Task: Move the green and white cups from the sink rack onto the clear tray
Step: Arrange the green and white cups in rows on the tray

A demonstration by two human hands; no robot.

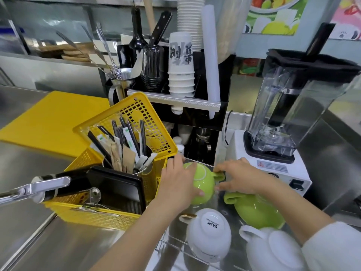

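Four upturned cups stand on the clear tray (173,239) at the lower right. My left hand (176,182) wraps the left side of the far green cup (204,182), thumb low on its wall. My right hand (237,178) touches that cup's handle (219,176) with its fingertips. A second green cup (256,210) lies just beyond my right forearm. One white cup (209,233) with print on its base stands in front, and another white cup (273,249) sits at the lower right, partly under my white sleeve.
A yellow basket (125,218) holding a black tray and a straw canister stands left of the cups, with a chrome faucet (39,189) over it. A blender (283,122) on a white base stands right. A black cup dispenser rack (175,98) is behind, a yellow board (48,122) at left.
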